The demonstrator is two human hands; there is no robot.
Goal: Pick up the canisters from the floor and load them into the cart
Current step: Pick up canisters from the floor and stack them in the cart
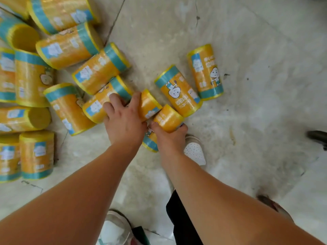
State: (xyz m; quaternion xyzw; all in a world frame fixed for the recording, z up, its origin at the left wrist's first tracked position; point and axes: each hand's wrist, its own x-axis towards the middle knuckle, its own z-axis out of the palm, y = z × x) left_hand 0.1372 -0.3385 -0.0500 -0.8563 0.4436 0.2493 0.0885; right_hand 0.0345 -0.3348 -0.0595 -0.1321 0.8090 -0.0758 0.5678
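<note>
Numerous cylindrical orange canisters with teal bands, yellow rims and white-and-blue label patches lie scattered on the pale grey concrete floor (247, 50), most on their sides, massed from nine to eleven o'clock of the hands. The left hand (123, 121) is spread over one orange teal-banded canister (148, 105), thumb against its side and fingers (113, 99) reaching onto the neighbouring lying canister (104, 103); whether the grip has closed cannot be told. The held canister's long axis runs roughly from five to eleven o'clock. The right hand (169, 137) is wrapped around a second orange canister (167, 118), fingers curled on its body, its long axis running from seven to one o'clock, teal end low by the wrist. Two further canisters (178, 91) lie at one o'clock, cartoon-figure labels upward, touching side by side. A white perforated shoe (194, 151) stands just beside the right wrist.
</note>
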